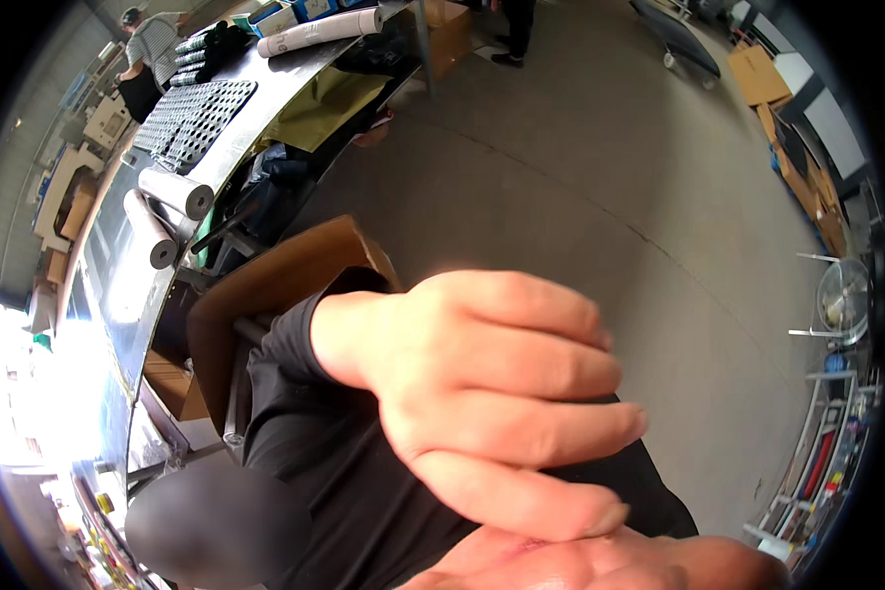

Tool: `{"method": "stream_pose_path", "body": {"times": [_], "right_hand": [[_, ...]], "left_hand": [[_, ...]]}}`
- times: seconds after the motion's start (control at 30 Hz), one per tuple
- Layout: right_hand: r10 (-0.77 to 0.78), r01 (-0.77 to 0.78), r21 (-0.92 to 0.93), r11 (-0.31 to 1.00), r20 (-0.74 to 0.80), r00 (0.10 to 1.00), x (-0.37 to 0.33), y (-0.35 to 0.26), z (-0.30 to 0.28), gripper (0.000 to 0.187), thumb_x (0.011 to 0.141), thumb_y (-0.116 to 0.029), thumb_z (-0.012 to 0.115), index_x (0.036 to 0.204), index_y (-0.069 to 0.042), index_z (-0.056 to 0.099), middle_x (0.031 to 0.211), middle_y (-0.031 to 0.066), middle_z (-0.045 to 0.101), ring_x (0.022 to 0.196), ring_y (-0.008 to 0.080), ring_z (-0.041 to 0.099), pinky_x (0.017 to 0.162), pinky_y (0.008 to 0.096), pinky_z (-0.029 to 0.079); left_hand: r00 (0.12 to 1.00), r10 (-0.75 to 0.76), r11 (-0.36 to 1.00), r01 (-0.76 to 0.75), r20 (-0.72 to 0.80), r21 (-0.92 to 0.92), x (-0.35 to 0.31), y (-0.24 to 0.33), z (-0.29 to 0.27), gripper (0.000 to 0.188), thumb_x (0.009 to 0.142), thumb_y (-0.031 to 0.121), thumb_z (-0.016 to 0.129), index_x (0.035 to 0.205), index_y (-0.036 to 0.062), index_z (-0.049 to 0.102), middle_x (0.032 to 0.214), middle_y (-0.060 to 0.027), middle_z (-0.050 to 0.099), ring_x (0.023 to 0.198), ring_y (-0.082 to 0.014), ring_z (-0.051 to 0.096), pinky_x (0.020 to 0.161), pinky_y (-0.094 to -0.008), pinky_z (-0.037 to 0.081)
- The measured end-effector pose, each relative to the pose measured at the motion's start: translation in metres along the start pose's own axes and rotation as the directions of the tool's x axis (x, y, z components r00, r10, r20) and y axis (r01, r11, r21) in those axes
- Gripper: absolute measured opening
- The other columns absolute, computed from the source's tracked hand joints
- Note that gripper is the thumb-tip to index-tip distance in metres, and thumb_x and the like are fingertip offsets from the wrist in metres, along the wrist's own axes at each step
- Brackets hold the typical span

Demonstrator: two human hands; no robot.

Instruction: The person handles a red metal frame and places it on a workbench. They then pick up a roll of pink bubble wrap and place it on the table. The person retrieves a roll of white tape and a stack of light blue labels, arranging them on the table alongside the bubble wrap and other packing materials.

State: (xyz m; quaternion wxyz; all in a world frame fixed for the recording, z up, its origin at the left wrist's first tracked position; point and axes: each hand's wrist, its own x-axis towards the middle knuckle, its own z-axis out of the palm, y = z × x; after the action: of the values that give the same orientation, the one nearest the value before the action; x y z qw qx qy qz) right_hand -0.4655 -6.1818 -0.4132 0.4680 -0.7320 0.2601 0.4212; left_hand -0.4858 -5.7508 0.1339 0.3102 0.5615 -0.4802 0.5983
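Observation:
My left hand (497, 369) is in the middle of the view, back upward, with a black sleeve (354, 442) at its wrist. Its fingers reach rightward, loosely bent and slightly apart. Nothing shows in them, and the thumb is hidden. The index fingertip touches my right hand (580, 562), which is cut off by the lower edge. Little of that hand shows, so its fingers cannot be made out. Behind my left wrist stands an open cardboard box (295, 261) holding grey tubes.
A long table (118, 285) along the left bears rolled mats (172, 194) and a black perforated mat (192, 118). Grey floor (560, 177) lies beyond my hands. A person (157, 54) stands far left. A fan (844, 297) and racks line the right. A blurred dark oval (216, 526) covers the lower left.

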Motion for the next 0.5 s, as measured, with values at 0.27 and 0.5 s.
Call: {"method": "stream_pose_path", "body": {"times": [0.27,0.5], "right_hand": [[-0.221,0.22,-0.084,0.972,-0.003,0.975,0.139,-0.284,-0.057,0.033,0.094,-0.025,0.06,0.122,-0.008,0.057,0.085,0.0008,0.061,0.07,0.0087,0.058,0.05,0.0216,0.042],[-0.114,0.179,-0.087,0.98,0.495,0.861,0.175,-0.392,0.052,0.022,0.093,-0.026,0.062,0.104,-0.007,0.061,0.074,0.0009,0.06,0.06,0.0128,0.057,0.054,0.0281,0.047]], "left_hand": [[0.858,-0.289,0.956,0.231,0.424,0.183,-0.03,-0.13,0.043,0.025,0.088,0.013,0.064,0.112,0.0068,0.06,0.098,-0.0124,0.066,0.074,-0.0233,0.065,0.068,-0.0362,0.054],[0.264,-0.877,0.475,0.603,0.402,0.641,-0.135,-0.169,-0.055,0.059,0.078,0.012,0.07,0.132,0.0006,0.048,0.103,-0.0111,0.067,0.091,-0.03,0.066,0.08,-0.0418,0.052]]}}
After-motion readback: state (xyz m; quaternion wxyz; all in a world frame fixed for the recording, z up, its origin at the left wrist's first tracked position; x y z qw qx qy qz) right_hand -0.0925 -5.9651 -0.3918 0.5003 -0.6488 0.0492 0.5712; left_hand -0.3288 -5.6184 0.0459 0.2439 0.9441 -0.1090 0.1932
